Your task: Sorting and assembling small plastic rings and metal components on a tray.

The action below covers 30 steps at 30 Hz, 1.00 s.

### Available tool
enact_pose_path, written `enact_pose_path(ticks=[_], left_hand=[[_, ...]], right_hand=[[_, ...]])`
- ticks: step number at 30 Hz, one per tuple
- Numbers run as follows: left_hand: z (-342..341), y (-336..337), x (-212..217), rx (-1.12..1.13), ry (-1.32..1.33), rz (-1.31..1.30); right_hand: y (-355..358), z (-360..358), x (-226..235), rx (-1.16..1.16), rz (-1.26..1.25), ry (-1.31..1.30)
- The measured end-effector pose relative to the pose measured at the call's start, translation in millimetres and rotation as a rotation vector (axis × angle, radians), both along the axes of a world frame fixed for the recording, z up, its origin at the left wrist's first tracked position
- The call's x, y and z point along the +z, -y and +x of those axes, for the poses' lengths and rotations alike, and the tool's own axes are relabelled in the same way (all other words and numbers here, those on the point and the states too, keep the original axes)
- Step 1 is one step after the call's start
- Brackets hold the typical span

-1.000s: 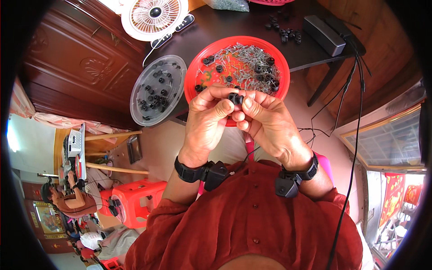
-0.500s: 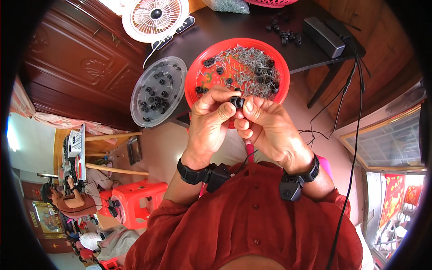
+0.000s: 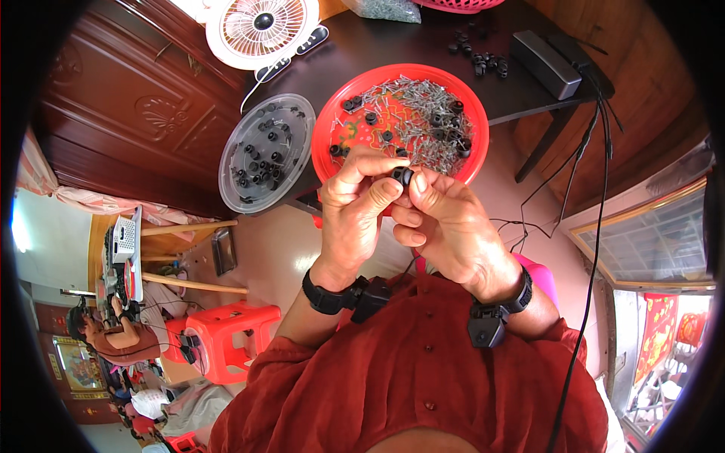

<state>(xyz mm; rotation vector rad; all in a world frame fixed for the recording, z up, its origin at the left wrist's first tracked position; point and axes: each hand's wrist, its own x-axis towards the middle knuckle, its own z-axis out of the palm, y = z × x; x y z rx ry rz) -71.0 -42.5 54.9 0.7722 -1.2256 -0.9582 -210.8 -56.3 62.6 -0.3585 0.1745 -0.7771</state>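
A small round black plastic part is pinched between my two hands, just above the near rim of a red tray. My left hand grips it with thumb and forefinger. From the other side, the thumb and fingers of my right hand close on the same part, partly hiding it. The red tray holds a heap of thin metal pins and several black parts like the one in my fingers. Left of it, a clear round lid-like tray carries more black parts.
A dark table bears both trays, a white fan, a grey box-shaped device and loose black parts. Black cables hang at the right. A red stool stands left, with another person seated farther off.
The black part has turned a little between my fingers. Both hands have shifted slightly toward me and remain closed on it.
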Motion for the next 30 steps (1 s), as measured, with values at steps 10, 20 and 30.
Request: enact_pose_path(ticks=[10, 20, 30], left_hand=[[-5.1, -3.1, 2.5, -0.123, -0.157, 0.015], [-4.8, -4.3, 4.6, -0.080, -0.057, 0.009], [-6.2, -4.5, 2.1, -0.069, -0.017, -0.011]], right_hand=[[0.1, 0.4, -6.7, -0.021, -0.068, 0.020], [0.3, -3.0, -13.2, 0.050, 0.001, 0.125], [-2.3, -3.2, -16.3, 0.034, -0.059, 0.136]])
